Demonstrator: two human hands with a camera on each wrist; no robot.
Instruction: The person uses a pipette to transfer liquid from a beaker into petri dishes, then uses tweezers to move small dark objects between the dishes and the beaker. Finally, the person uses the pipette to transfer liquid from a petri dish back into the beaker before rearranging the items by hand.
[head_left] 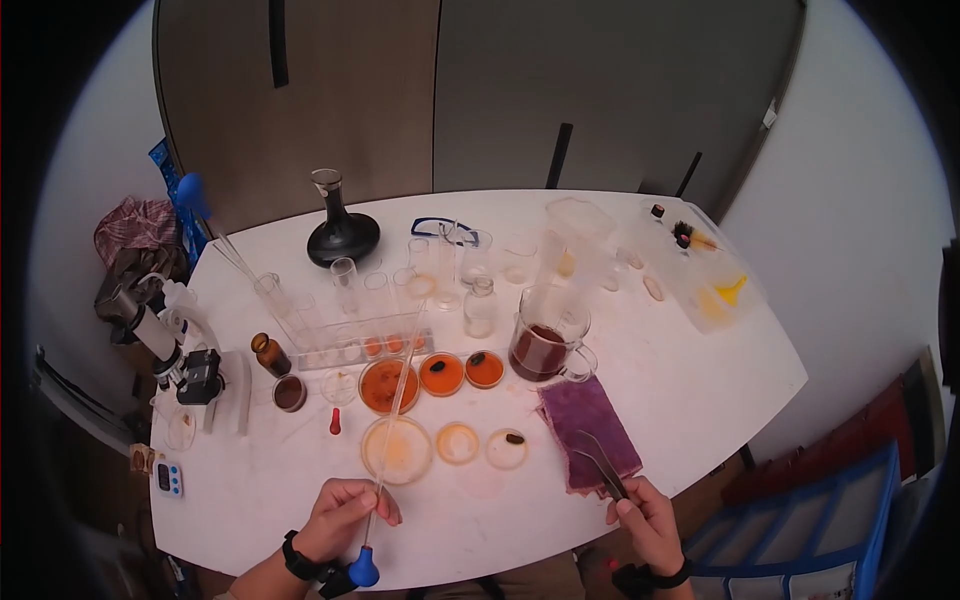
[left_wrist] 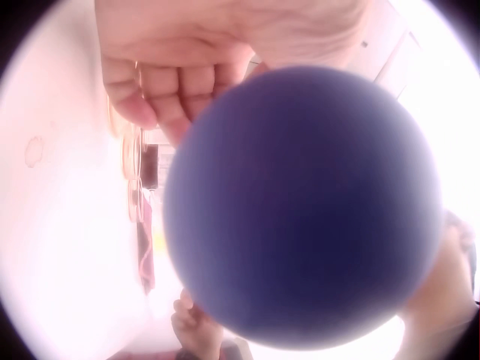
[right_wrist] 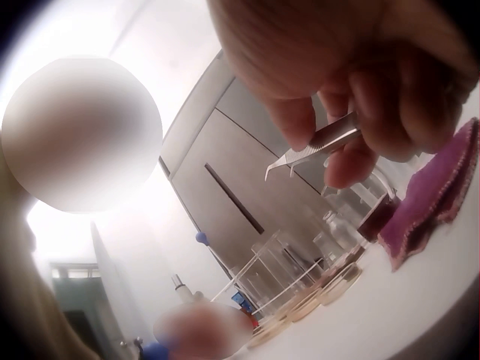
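Note:
My left hand (head_left: 352, 512) pinches a long glass pipette (head_left: 402, 385) with a blue rubber bulb (head_left: 364, 568) at its lower end. The pipette slants up over a large dish of pale liquid (head_left: 397, 450) and a dish of orange liquid (head_left: 389, 386). In the left wrist view the bulb (left_wrist: 304, 206) hides much of the hand (left_wrist: 225, 45). Curved metal tweezers (head_left: 600, 462) are held in my right hand (head_left: 648, 518), above a folded purple cloth (head_left: 590, 430); in the right wrist view the tweezers' (right_wrist: 319, 142) tips stand apart with nothing between them.
Smaller dishes (head_left: 457, 443) lie mid-table, some holding dark pieces. Behind them stand a tube rack (head_left: 360, 345), glass bottle (head_left: 480, 308), jug of dark red liquid (head_left: 540, 350) and black flask (head_left: 343, 238). At left are a microscope (head_left: 200, 370) and timer (head_left: 169, 479); at right, a plastic tray (head_left: 715, 310).

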